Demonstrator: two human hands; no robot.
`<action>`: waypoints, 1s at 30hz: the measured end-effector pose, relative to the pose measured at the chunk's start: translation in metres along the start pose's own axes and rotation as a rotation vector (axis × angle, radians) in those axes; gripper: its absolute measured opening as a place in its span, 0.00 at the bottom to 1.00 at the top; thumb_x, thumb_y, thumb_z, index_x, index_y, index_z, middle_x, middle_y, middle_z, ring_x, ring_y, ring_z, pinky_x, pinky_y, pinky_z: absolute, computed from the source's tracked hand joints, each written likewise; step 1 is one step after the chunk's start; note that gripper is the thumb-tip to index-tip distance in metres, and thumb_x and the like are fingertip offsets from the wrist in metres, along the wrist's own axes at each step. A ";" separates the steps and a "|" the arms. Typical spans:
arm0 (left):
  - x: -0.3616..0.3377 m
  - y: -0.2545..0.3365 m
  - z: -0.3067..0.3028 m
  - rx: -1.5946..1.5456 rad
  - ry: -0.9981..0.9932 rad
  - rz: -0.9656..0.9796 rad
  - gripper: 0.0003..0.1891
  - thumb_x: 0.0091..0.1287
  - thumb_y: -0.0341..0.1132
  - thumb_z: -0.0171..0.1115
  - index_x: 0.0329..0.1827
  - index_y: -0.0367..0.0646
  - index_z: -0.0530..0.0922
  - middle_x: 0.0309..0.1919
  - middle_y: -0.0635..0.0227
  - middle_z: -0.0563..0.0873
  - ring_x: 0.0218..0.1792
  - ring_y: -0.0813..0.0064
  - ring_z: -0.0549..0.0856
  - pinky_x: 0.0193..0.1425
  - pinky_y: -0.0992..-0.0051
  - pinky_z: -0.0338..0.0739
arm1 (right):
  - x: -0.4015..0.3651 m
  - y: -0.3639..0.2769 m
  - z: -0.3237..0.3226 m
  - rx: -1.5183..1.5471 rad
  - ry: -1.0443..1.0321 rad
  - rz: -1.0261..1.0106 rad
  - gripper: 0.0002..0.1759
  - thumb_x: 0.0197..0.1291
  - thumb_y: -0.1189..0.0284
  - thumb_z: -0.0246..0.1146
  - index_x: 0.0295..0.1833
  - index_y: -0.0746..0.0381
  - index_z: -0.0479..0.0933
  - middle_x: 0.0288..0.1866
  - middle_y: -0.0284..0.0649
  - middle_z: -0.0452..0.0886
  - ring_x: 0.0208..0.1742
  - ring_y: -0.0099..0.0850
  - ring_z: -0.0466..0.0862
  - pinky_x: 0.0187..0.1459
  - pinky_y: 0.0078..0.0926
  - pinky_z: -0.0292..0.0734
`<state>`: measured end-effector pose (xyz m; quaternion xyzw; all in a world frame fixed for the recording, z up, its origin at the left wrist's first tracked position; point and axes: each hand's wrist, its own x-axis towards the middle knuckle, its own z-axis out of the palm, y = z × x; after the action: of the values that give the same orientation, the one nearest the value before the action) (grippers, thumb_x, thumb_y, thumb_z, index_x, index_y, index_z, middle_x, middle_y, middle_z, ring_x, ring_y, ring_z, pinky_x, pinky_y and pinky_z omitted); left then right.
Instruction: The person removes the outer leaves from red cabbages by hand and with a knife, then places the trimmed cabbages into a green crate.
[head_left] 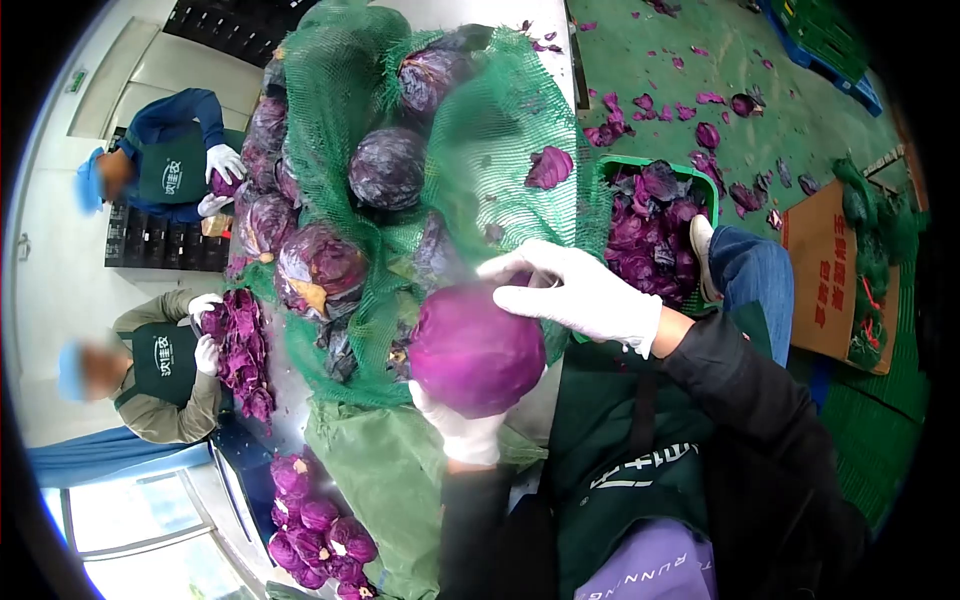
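A peeled, bright purple red cabbage [478,350] is held over the table in front of me. My left hand [460,428], in a white glove, cups it from the near side. My right hand [575,295], also gloved, is bent at the cabbage's other side, thumb and fingers close together with a bit of purple between them. Whether that is a loose leaf cannot be told. Beyond lie unpeeled red cabbages [388,168] with dull outer leaves, on and under a green mesh net [335,130]. One loose leaf [549,167] rests on the net.
A green crate [715,185] of torn leaves stands beside my leg. More leaves litter the green floor [640,60]. A cardboard box [815,265] with netting is farther out. Peeled cabbages [318,515] are piled on the table's other side. Two co-workers [170,165] handle cabbages across the table.
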<state>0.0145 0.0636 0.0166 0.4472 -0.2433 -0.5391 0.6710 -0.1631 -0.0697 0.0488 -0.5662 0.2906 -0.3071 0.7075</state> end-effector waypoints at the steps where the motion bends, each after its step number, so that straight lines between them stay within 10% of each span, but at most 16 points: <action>1: -0.001 -0.006 0.005 0.481 0.038 0.229 0.58 0.42 0.49 0.84 0.76 0.47 0.60 0.72 0.56 0.69 0.71 0.52 0.71 0.77 0.49 0.64 | 0.001 0.002 0.006 0.033 -0.006 -0.027 0.24 0.68 0.60 0.66 0.66 0.55 0.78 0.47 0.32 0.82 0.36 0.18 0.75 0.38 0.18 0.73; 4: 0.001 0.008 0.019 1.249 -0.082 0.509 0.60 0.44 0.57 0.84 0.77 0.48 0.55 0.72 0.58 0.68 0.70 0.52 0.72 0.75 0.51 0.68 | -0.008 -0.002 0.010 0.148 0.017 0.112 0.24 0.70 0.55 0.61 0.64 0.58 0.78 0.41 0.32 0.83 0.27 0.15 0.73 0.29 0.16 0.69; 7: -0.003 0.029 0.033 -0.444 0.039 -0.446 0.46 0.63 0.60 0.69 0.78 0.47 0.57 0.72 0.55 0.67 0.73 0.54 0.69 0.74 0.46 0.69 | -0.016 0.009 0.013 0.333 0.104 0.379 0.25 0.71 0.49 0.58 0.50 0.62 0.79 0.32 0.29 0.78 0.18 0.18 0.70 0.21 0.18 0.65; 10: -0.010 0.020 0.031 -0.165 0.174 -0.036 0.44 0.69 0.63 0.60 0.79 0.47 0.56 0.74 0.52 0.65 0.74 0.50 0.67 0.74 0.38 0.65 | -0.023 0.021 0.031 0.588 0.078 0.536 0.25 0.73 0.45 0.55 0.37 0.57 0.72 0.21 0.28 0.70 0.18 0.19 0.68 0.21 0.20 0.63; 19: -0.044 0.057 -0.005 -0.797 -0.069 -0.354 0.46 0.62 0.51 0.72 0.78 0.46 0.56 0.75 0.50 0.63 0.73 0.46 0.68 0.73 0.40 0.66 | -0.031 0.000 0.063 0.306 -0.116 0.462 0.30 0.72 0.48 0.59 0.53 0.68 0.77 0.36 0.41 0.86 0.21 0.20 0.77 0.21 0.15 0.71; 24: -0.082 0.080 -0.038 -0.927 0.012 -0.184 0.39 0.65 0.50 0.68 0.75 0.47 0.61 0.71 0.54 0.68 0.71 0.51 0.71 0.71 0.41 0.69 | -0.030 -0.002 0.083 0.215 -0.220 0.456 0.24 0.74 0.55 0.57 0.57 0.66 0.76 0.41 0.42 0.88 0.24 0.19 0.82 0.20 0.11 0.72; 30: -0.156 0.116 -0.144 -0.484 0.564 0.310 0.33 0.72 0.56 0.57 0.75 0.51 0.65 0.71 0.56 0.70 0.71 0.51 0.70 0.71 0.36 0.66 | -0.034 0.013 0.095 0.080 -0.194 0.495 0.18 0.74 0.58 0.56 0.53 0.62 0.78 0.35 0.42 0.87 0.21 0.20 0.79 0.18 0.14 0.65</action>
<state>0.1431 0.2618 0.0718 0.3645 0.0198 -0.3294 0.8707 -0.1120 0.0176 0.0558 -0.4763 0.3388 -0.0801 0.8074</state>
